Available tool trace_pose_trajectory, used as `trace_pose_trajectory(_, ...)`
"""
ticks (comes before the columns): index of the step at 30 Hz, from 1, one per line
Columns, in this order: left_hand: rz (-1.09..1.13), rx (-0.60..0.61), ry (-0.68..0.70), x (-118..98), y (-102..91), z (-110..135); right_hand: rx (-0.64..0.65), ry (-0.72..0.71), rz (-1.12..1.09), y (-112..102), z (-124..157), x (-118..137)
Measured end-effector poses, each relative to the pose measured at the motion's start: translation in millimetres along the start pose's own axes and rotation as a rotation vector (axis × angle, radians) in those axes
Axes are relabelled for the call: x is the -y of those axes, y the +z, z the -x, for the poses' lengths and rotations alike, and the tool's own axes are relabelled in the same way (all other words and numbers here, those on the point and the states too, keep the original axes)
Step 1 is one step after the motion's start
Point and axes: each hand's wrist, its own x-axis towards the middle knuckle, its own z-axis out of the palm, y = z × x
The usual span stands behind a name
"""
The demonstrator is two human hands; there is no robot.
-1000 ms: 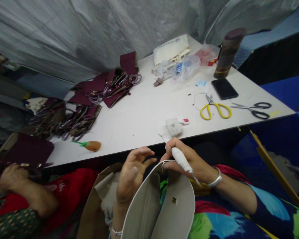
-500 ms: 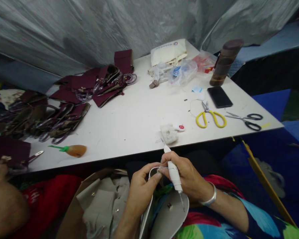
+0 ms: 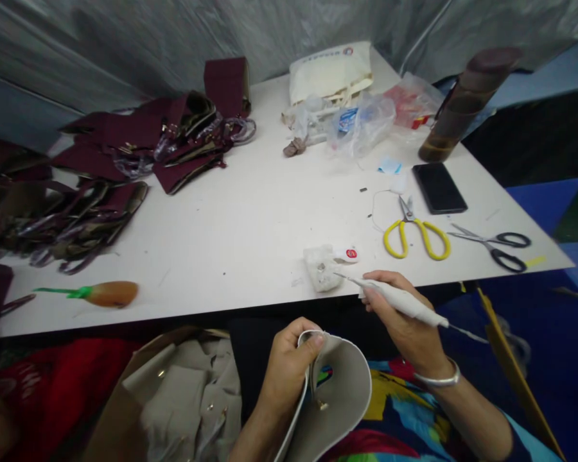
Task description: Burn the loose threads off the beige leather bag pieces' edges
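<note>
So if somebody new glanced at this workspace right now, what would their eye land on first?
Probably the dark red bags heaped on the left of the white table, with the yellow-handled scissors standing out on its right side. Next might come the hands: the left hand pinches the rim of a grey bag below the table's near edge, while the right hand, at that edge, holds a thin-tipped white tool.
</note>
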Motion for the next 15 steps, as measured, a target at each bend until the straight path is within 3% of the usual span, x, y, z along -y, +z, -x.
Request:
trace_pose_trajectory(6,-0.070,0.005,-0.007,0.4,1.2,-16.5,-0.088,-0.038,-0.063,-3.2,-18.0,-9.6)
trace_pose_trajectory(9,-0.067,0.011,-0.045,-3.0,-0.4,-19.1,-0.102,-0.146,0.022,-6.8,-33.5,-24.9)
trace_pose_trajectory(15,-0.046,0.035,-0.080,-1.0,-4.5,-19.6,0.156,-0.436,0.419,-4.4,-71.9,-55.7)
